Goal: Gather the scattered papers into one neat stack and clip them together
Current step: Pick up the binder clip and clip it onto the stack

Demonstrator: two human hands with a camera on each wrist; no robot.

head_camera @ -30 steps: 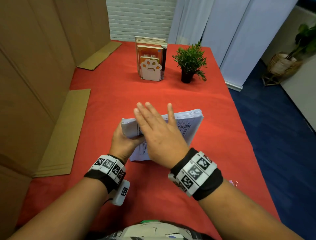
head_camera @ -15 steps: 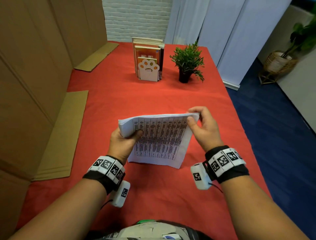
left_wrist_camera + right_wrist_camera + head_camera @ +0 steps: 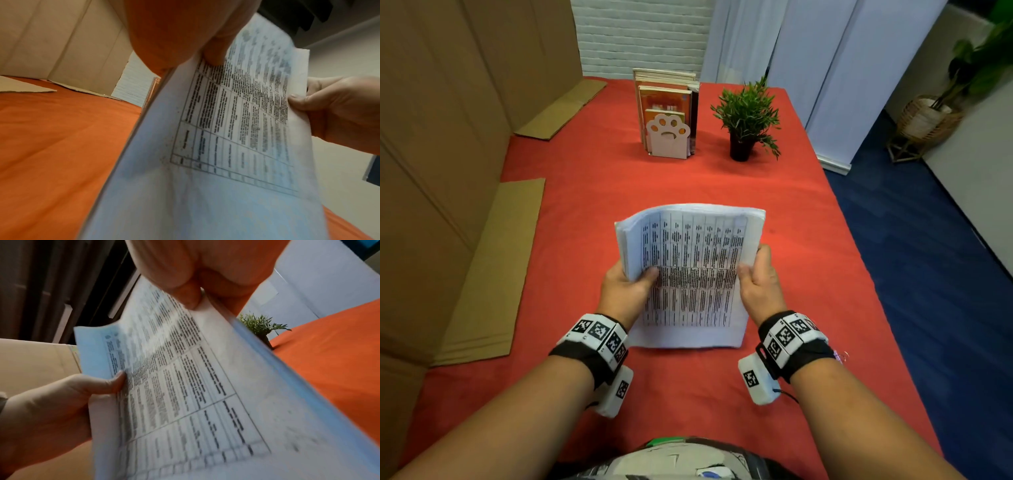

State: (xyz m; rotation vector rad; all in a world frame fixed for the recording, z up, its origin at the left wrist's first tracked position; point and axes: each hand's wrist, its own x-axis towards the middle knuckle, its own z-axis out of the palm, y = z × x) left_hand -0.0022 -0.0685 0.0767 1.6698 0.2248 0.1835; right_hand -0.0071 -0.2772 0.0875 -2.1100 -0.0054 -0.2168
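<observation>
The left hand (image 3: 625,287) and right hand (image 3: 758,282) each grasp a side edge of the paper stack (image 3: 690,274), thumbs on the printed top sheet, holding it tilted above the red tablecloth (image 3: 808,219). With the upper part bowing unsupported, sheets could slide or fan out if either pinch loosens. Farther off stand a paw-shaped bookend (image 3: 668,136) and potted plant (image 3: 748,118). No clip is visible, and the print is too blurred to read.

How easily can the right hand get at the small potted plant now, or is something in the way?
Probably yes, but not at once. The right hand grips the paper stack together with the left hand. The potted plant stands farther along the red table with bare cloth between; the hand must first let go.
</observation>
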